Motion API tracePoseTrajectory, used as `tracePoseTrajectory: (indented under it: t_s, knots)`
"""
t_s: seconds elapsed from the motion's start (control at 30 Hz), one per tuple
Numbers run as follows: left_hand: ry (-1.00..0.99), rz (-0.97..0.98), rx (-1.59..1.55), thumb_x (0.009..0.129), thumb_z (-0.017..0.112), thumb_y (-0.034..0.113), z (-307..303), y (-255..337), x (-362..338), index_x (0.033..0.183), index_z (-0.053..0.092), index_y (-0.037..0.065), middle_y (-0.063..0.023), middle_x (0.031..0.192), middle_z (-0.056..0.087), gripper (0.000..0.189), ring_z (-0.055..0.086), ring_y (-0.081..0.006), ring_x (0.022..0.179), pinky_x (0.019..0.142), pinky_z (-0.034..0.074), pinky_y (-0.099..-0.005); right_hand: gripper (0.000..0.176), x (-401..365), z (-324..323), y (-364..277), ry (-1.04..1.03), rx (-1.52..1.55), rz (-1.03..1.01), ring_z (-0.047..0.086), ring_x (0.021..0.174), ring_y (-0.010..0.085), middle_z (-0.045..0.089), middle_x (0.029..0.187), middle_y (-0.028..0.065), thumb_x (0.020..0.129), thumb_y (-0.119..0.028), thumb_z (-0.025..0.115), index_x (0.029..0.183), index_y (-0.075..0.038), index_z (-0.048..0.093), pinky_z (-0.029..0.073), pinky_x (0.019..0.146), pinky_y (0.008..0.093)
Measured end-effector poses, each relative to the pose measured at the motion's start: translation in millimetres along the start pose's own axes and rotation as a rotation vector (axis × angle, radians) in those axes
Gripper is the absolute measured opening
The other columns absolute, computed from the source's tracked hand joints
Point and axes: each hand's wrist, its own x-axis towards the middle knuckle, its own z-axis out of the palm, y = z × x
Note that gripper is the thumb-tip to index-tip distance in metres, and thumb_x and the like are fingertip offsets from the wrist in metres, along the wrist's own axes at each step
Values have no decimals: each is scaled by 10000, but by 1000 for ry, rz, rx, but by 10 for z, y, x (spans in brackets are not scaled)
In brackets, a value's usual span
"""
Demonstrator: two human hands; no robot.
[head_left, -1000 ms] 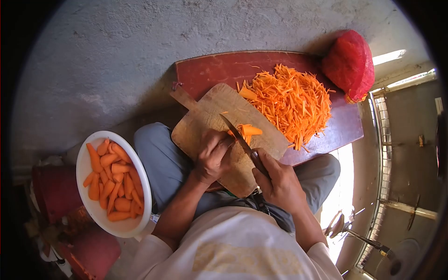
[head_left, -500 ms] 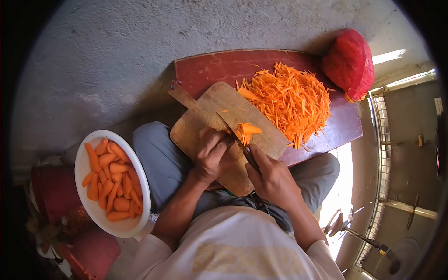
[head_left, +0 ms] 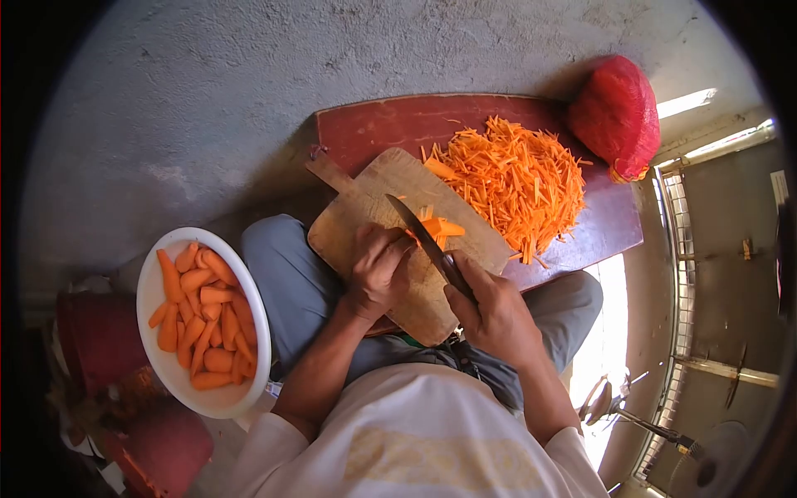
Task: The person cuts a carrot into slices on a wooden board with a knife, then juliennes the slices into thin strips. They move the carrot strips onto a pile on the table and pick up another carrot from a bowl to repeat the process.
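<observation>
A paddle-shaped wooden cutting board (head_left: 349, 220) lies tilted across my lap and the edge of a red bench. My right hand (head_left: 496, 311) grips the dark handle of a knife (head_left: 420, 231), its blade pointing up and left over the board. On the left side of the blade, my left hand (head_left: 380, 270) is closed, fingertips on a small orange carrot piece mostly hidden by the fingers. Just right of the blade lies a cut carrot chunk (head_left: 445, 228) with some slices. Beyond the board is a large heap of carrot strips (head_left: 527, 187).
The red bench (head_left: 374, 124) stands against a rough grey wall. A white basin (head_left: 149, 290) with several peeled carrots (head_left: 202, 334) is at my left. At the bench's far right sits a red mesh bag (head_left: 616, 112). Reddish containers (head_left: 166, 444) are at lower left.
The knife blade has turned so more of its flat side shows, and my right hand has shifted slightly right and down. My left hand still holds the carrot piece.
</observation>
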Motion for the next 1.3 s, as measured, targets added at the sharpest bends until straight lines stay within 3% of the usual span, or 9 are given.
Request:
tracePoseTrajectory:
  t_s: [0.13, 0.23, 0.43, 0.63, 0.73, 0.8, 1.03, 1.23, 1.3]
  knots:
    - [-17, 8, -15, 801, 769, -131, -16, -31, -34, 1125, 768, 53, -98, 1080, 737, 372, 676, -338, 934, 900, 520, -464, 480, -36, 30, -20, 25, -38, -38, 729, 767, 476, 713, 881, 254, 1024, -69, 716, 1466, 61, 583, 556, 673, 494]
    - [-24, -17, -21, 802, 763, -135, -26, -13, -27, 1137, 773, 52, -96, 1083, 739, 384, 676, -328, 944, 917, 523, -464, 428, -50, -70, -147, -105, -61, 90, 738, 853, 498, 739, 1036, 275, 1039, -111, 681, 1423, 19, 544, 587, 714, 547]
    - [-9, 32, -21, 797, 752, -133, 6, -63, -77, 1147, 778, 38, -89, 1089, 753, 390, 700, -304, 967, 951, 521, -486, 484, -46, -27, -90, -48, -35, 45, 745, 814, 493, 737, 942, 283, 1020, -73, 725, 1455, 78, 577, 576, 699, 502]
    - [-80, 1, -12, 817, 755, -104, -72, 16, -7, 1115, 766, 20, -85, 1086, 748, 323, 727, -272, 967, 988, 516, -497, 486, 135, 185, 170, -67, -77, 23, 744, 890, 515, 749, 1029, 318, 1032, -99, 702, 1458, 96, 576, 582, 756, 529]
    - [-37, 45, 56, 825, 752, -94, -6, -41, -72, 1093, 756, 24, -80, 1090, 739, 293, 729, -265, 965, 997, 515, -493, 472, 289, 369, 439, -10, -60, -70, 728, 912, 534, 735, 1007, 352, 1030, -123, 684, 1446, 73, 573, 578, 776, 581]
    - [-35, 40, 70, 830, 746, -97, -5, -46, -82, 1085, 750, 28, -78, 1091, 733, 284, 729, -265, 960, 997, 515, -491, 476, 286, 381, 475, 15, -52, -88, 734, 914, 530, 737, 999, 349, 1031, -128, 690, 1444, 80, 577, 581, 783, 569]
    - [-55, -2, 37, 831, 744, -110, -75, 4, -28, 1098, 753, 42, -63, 1075, 743, 308, 703, -282, 955, 947, 510, -474, 460, 92, 81, 26, 11, 23, 94, 748, 880, 516, 741, 951, 327, 1031, -113, 709, 1432, 81, 594, 587, 762, 532]
    - [-12, 0, 13, 814, 784, -114, -17, -53, -85, 1116, 769, 73, -54, 1074, 755, 355, 663, -304, 949, 909, 503, -457, 467, -4, 72, -29, 14, 20, 43, 740, 852, 523, 730, 915, 321, 1031, -101, 704, 1445, 75, 580, 585, 746, 541]
    - [-10, -12, 17, 796, 789, -130, -30, -35, -70, 1082, 769, 86, -41, 1030, 757, 359, 702, -269, 938, 933, 510, -463, 476, 3, 60, -43, -9, 25, 61, 740, 858, 523, 731, 922, 323, 1031, -103, 705, 1452, 75, 573, 586, 746, 544]
